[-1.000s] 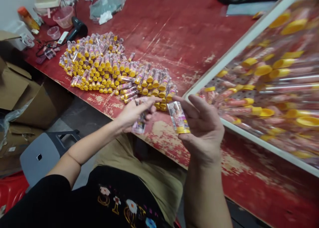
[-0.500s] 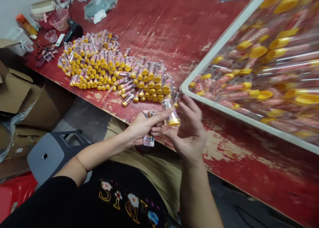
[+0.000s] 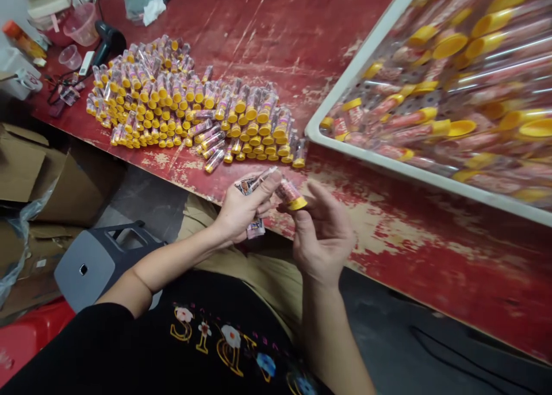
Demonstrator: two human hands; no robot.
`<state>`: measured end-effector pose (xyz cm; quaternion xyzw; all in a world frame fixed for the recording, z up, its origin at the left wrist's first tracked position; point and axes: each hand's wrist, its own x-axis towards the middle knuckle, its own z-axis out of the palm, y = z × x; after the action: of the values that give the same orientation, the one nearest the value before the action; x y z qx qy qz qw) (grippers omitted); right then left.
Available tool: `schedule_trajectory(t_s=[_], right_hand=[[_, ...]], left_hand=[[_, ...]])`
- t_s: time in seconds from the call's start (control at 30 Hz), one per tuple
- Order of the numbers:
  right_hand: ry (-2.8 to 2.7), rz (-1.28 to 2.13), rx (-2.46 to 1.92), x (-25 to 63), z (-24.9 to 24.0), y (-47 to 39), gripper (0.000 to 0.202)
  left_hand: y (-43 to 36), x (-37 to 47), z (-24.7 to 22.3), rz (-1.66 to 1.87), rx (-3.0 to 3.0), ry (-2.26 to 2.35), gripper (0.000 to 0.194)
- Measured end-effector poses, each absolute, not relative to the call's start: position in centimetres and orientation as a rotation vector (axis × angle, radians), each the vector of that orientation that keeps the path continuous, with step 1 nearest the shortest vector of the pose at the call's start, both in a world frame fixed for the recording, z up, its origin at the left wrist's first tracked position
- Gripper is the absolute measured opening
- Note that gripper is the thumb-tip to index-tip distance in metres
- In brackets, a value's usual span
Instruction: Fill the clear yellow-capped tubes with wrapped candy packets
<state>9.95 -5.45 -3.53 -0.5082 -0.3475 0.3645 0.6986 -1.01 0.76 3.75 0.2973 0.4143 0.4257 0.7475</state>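
My left hand (image 3: 244,208) is closed round a small stack of printed wrappers (image 3: 255,229), its thumb on top. A clear tube with a yellow cap (image 3: 295,202) lies between my two hands, tilted, its cap toward my right hand. My right hand (image 3: 324,231) is beside the cap with its fingers spread and curved; whether a fingertip behind the tube touches it is hidden. Just beyond, a pile of yellow-capped tubes (image 3: 172,99) is stacked on the red table (image 3: 276,44), caps facing me.
A large white-rimmed tray (image 3: 414,179) full of bigger yellow-capped tubes fills the right side. At the back left are a black hair dryer (image 3: 107,41), plastic bowls (image 3: 81,27) and cables. Cardboard boxes (image 3: 26,171) and a grey stool (image 3: 88,263) stand at the left.
The tube between my hands has tipped, its clear end now nearer my left thumb. My right thumb has moved up toward the cap. The whole view has shifted slightly.
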Motion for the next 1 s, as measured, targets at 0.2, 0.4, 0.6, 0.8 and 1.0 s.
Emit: schedule_trajectory(t_s=[0.2, 0.4, 0.6, 0.8, 1.0], right_hand=[[-0.869, 0.658, -1.180, 10.1, -2.9, -5.8, 0.021], [-0.529, 0.856, -1.131, 8.8, -3.4, -5.7, 0.024], [-0.647, 0.689, -1.225, 8.9, -3.2, -6.1, 0.020], [-0.656, 0.793, -1.198, 9.3, -3.5, -6.2, 0.028], [-1.021, 0.441, -1.248, 9.9, -3.3, -6.6, 0.024]], left_hand=[[0.4, -1.0, 3.9, 0.879, 0.631, 0.984, 0.058], [-0.1, -1.1, 4.2, 0.906, 0.631, 0.885, 0.055], [0.0, -1.5, 3.4, 0.900, 0.691, 0.884, 0.058], [0.2, -1.7, 3.1, 0.874, 0.694, 0.897, 0.057], [0.2, -1.7, 3.2, 0.826, 0.666, 0.965, 0.059]])
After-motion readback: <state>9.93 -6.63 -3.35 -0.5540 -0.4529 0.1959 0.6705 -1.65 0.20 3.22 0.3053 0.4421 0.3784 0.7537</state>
